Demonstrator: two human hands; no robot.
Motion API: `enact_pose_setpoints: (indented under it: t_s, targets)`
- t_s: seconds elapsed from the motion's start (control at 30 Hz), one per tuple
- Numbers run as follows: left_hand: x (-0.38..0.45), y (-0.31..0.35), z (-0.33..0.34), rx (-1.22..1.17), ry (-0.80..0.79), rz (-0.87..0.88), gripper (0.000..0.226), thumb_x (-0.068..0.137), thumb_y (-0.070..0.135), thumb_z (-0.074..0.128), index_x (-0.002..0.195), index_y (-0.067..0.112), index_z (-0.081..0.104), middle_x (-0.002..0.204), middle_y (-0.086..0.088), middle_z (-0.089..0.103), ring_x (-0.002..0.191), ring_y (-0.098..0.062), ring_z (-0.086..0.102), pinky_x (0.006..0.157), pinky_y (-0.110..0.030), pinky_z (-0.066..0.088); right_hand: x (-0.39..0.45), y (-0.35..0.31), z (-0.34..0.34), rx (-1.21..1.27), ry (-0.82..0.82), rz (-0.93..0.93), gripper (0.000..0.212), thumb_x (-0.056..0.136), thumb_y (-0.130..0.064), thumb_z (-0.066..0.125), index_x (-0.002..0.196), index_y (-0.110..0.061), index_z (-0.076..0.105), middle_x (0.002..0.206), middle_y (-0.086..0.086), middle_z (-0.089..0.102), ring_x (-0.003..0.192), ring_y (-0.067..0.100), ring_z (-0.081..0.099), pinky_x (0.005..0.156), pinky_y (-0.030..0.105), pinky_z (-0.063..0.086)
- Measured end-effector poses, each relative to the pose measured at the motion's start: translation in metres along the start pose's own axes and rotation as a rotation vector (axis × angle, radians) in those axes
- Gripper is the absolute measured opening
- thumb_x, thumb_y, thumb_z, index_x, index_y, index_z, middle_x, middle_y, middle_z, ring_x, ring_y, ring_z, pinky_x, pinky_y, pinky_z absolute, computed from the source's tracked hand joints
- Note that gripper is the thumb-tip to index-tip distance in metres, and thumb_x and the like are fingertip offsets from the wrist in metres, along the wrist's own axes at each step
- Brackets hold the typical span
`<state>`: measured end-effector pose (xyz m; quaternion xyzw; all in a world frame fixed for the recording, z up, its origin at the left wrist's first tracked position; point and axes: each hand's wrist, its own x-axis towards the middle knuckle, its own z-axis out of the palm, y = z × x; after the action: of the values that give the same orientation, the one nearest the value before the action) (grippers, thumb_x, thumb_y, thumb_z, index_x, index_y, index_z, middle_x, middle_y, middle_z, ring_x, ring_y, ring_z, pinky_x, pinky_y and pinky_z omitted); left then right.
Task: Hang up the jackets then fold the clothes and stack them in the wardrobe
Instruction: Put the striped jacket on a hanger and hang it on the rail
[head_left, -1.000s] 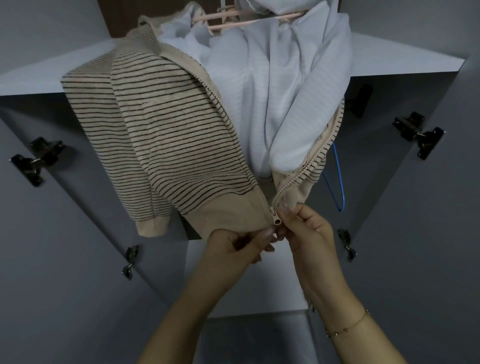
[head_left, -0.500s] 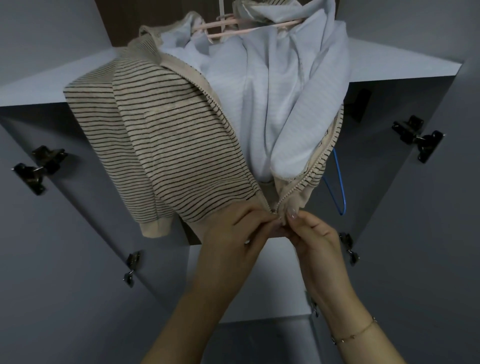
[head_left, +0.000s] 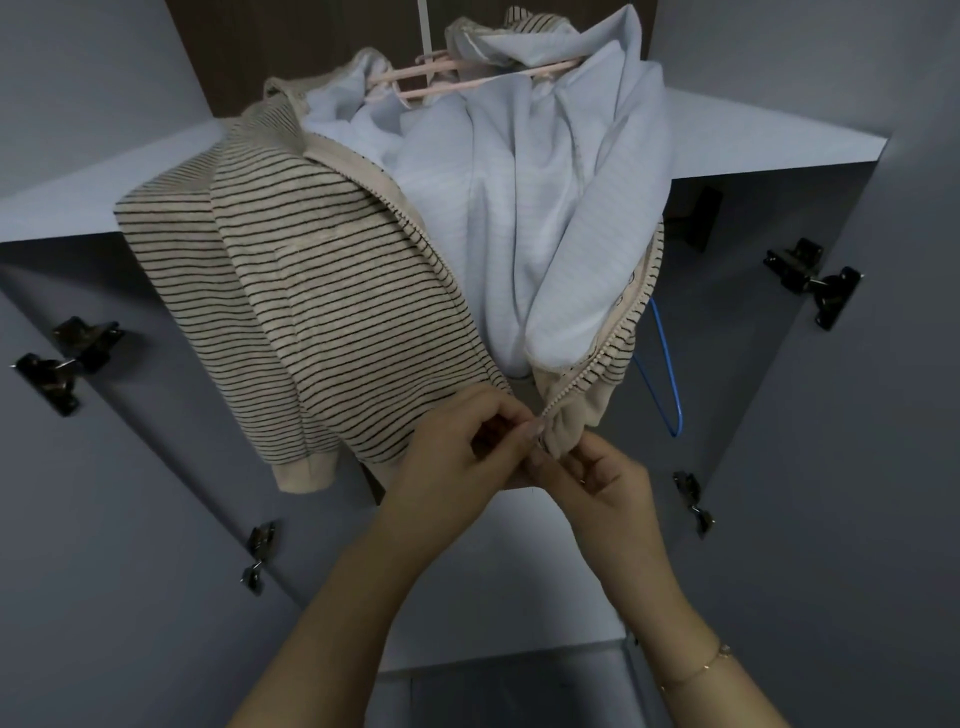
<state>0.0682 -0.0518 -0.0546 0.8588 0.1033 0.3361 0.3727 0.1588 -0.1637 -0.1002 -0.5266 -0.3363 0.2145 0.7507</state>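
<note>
A beige jacket with thin black stripes (head_left: 322, 312) and a pale blue-white lining hangs on a pink hanger (head_left: 457, 78) inside the wardrobe. Its front is open, with the zipper teeth (head_left: 587, 374) running down the right edge. My left hand (head_left: 457, 457) pinches the bottom of the left front at the zipper end. My right hand (head_left: 602, 473) pinches the bottom hem of the right front just beside it. The fingertips of both hands meet at the zipper's base, and the slider is hidden under them.
A white shelf (head_left: 779, 150) crosses behind the jacket. An empty blue hanger (head_left: 667, 384) hangs behind the jacket's right side. Both grey wardrobe doors stand open, with metal hinges at left (head_left: 67, 358) and right (head_left: 815, 280). A lower shelf (head_left: 498, 587) lies below my hands.
My left hand turned over and now covers the zipper slider that showed a second ago. Both hands stayed at the jacket's bottom hem, pressed closer together.
</note>
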Motion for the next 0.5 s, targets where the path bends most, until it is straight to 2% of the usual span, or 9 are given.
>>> enact_pose_setpoints:
  t_s: [0.13, 0.27, 0.3, 0.4, 0.47, 0.5]
  targets:
    - [-0.002, -0.002, 0.007, -0.029, 0.129, -0.023, 0.010, 0.089, 0.019, 0.065, 0.080, 0.015, 0.066, 0.079, 0.006, 0.064, 0.079, -0.014, 0.063, 0.069, -0.016, 0.048, -0.001, 0.000, 0.003, -0.165, 0.067, -0.091, 0.017, 0.085, -0.027, 0.064, 0.097, -0.018, 0.072, 0.085, 0.008, 0.073, 0.080, 0.026, 0.071, 0.073, 0.046, 0.059]
    - [0.001, 0.001, 0.014, -0.146, 0.209, -0.169, 0.010, 0.091, 0.017, 0.061, 0.082, 0.015, 0.063, 0.079, 0.000, 0.066, 0.078, -0.017, 0.065, 0.074, -0.035, 0.054, -0.002, 0.002, 0.006, -0.231, 0.107, -0.161, 0.011, 0.090, -0.026, 0.067, 0.094, -0.016, 0.072, 0.080, 0.002, 0.071, 0.073, 0.021, 0.070, 0.066, 0.040, 0.059]
    - [0.007, 0.000, 0.009, -0.169, 0.247, -0.207, 0.010, 0.093, 0.014, 0.060, 0.083, 0.015, 0.063, 0.080, 0.000, 0.066, 0.079, -0.017, 0.064, 0.076, -0.036, 0.053, -0.004, 0.004, 0.007, -0.256, 0.117, -0.167, 0.013, 0.088, -0.029, 0.067, 0.090, -0.016, 0.071, 0.077, 0.001, 0.070, 0.070, 0.019, 0.069, 0.064, 0.040, 0.059]
    - [0.031, 0.002, -0.017, -0.084, 0.320, -0.192, 0.010, 0.093, 0.012, 0.060, 0.085, 0.017, 0.062, 0.081, 0.006, 0.063, 0.077, -0.006, 0.059, 0.075, -0.023, 0.050, -0.015, 0.006, 0.010, -0.170, 0.129, -0.120, 0.007, 0.087, -0.027, 0.071, 0.088, -0.020, 0.070, 0.072, 0.003, 0.071, 0.064, 0.016, 0.068, 0.060, 0.032, 0.057]
    - [0.046, 0.007, -0.030, -0.003, 0.295, -0.145, 0.010, 0.092, 0.011, 0.062, 0.084, 0.017, 0.062, 0.078, 0.009, 0.062, 0.072, 0.001, 0.055, 0.071, -0.013, 0.046, -0.017, 0.004, 0.006, -0.084, 0.107, -0.018, 0.006, 0.086, -0.019, 0.066, 0.090, -0.018, 0.071, 0.072, 0.007, 0.072, 0.063, 0.017, 0.069, 0.061, 0.029, 0.056]
    - [0.052, 0.009, -0.033, 0.030, 0.263, -0.126, 0.010, 0.091, 0.011, 0.062, 0.083, 0.016, 0.062, 0.077, 0.010, 0.061, 0.070, 0.002, 0.054, 0.068, -0.010, 0.044, -0.016, 0.003, 0.002, -0.098, 0.085, 0.048, 0.006, 0.086, -0.016, 0.065, 0.088, -0.014, 0.071, 0.071, 0.009, 0.071, 0.062, 0.019, 0.069, 0.062, 0.032, 0.056]
